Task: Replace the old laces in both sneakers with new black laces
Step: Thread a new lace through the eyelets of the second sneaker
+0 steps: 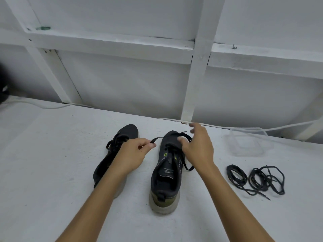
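Key relation: the old lace [158,138] runs taut and nearly level from the left hand [135,151] across to the toe end of the right sneaker [167,170], which sits just to that hand's right, so the pull goes leftward, away from the eyelets.
Long axis: the right sneaker points away from the person, heel nearest the wrists.
Left hand: pinches the lace end between thumb and forefinger.
Right hand [197,147]: spread and relaxed, hovering over the shoe's laced front (contact unclear), the nearer hand to the eyelets.
Left sneaker [111,158]: behind and below the left hand, partly hidden by it.
New laces [256,179]: two loose coils on the bench, well right of the right forearm.
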A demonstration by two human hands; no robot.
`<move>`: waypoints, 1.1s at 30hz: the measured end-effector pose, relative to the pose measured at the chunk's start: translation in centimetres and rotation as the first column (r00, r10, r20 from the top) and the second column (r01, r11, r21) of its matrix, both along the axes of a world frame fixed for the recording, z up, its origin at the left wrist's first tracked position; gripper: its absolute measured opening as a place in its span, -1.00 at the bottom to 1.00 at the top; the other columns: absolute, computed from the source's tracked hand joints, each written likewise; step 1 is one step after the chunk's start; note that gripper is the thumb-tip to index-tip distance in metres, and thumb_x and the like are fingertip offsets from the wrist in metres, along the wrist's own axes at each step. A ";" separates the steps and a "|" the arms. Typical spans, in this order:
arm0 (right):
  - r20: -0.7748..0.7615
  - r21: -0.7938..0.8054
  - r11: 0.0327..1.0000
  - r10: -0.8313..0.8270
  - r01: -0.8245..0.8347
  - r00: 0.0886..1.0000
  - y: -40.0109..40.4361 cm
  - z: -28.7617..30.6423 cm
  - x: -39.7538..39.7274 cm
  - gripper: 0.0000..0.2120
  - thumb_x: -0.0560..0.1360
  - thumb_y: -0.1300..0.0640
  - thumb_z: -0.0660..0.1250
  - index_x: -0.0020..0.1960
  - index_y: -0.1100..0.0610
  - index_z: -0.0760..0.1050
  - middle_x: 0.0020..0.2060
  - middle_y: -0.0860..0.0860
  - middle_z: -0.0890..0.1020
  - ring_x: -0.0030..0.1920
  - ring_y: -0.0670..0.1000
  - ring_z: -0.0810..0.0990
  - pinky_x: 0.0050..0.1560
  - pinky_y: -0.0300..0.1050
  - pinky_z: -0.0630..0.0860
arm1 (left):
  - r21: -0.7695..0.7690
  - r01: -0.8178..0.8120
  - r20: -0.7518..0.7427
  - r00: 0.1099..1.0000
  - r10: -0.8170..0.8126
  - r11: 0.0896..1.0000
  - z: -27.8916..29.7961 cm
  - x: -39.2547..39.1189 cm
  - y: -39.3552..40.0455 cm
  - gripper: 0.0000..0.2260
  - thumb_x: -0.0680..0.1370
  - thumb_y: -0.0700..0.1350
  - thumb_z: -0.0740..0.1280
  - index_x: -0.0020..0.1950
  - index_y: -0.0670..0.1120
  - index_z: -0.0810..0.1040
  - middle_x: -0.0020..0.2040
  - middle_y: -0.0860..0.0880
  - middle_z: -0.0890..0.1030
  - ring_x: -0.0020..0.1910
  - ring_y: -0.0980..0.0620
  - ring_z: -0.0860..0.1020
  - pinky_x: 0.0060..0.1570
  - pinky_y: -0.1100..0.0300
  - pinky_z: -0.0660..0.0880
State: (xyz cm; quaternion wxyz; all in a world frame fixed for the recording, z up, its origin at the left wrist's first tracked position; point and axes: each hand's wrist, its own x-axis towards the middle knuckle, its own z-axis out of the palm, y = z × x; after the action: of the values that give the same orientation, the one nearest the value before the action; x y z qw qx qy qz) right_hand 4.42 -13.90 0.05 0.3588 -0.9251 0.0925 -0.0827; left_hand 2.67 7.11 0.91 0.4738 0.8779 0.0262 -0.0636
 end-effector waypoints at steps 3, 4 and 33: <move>-0.051 0.120 0.992 0.051 -0.045 0.997 0.3 -1.1 -1.2 -0.86 0.53 0.00 0.43 0.07 -0.01 0.61 -0.12 -0.16 0.64 -0.08 -0.08 0.61 -0.07 -0.15 0.50 | -0.228 -0.170 -0.053 0.985 0.162 0.959 -1.8 0.1 -1.3 -0.82 0.57 0.02 0.40 -0.11 -0.05 0.70 -0.30 0.08 0.59 -0.36 0.19 0.47 -0.30 0.35 0.40; -0.111 0.141 0.985 0.113 -0.097 0.987 0.3 -1.3 -1.6 -0.93 0.54 0.01 0.42 -0.01 -0.02 0.65 -0.19 -0.18 0.65 -0.13 -0.12 0.62 -0.10 -0.20 0.51 | -0.316 -0.222 -0.103 0.975 0.199 0.923 -2.3 0.1 -1.8 -0.83 0.57 -0.02 0.41 -0.10 -0.09 0.70 -0.28 0.06 0.62 -0.31 0.17 0.51 -0.24 0.32 0.45; -0.282 0.342 0.921 0.292 -0.189 0.914 0.7 -2.3 -1.2 -0.86 0.52 0.08 0.48 0.07 -0.04 0.73 -0.19 -0.18 0.72 -0.23 -0.34 0.61 -0.30 -0.54 0.43 | 0.107 0.126 0.101 0.985 -0.137 0.986 -2.8 1.1 -3.1 -0.86 0.54 -0.20 0.43 0.08 -0.06 0.62 -0.15 0.12 0.60 -0.14 0.19 0.57 -0.16 0.50 0.42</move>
State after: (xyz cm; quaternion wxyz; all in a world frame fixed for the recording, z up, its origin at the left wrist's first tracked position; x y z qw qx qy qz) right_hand 3.17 -13.24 -2.22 0.4853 -0.8629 0.0466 0.1331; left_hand 3.78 4.06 -1.94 0.4246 0.9026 -0.0545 -0.0456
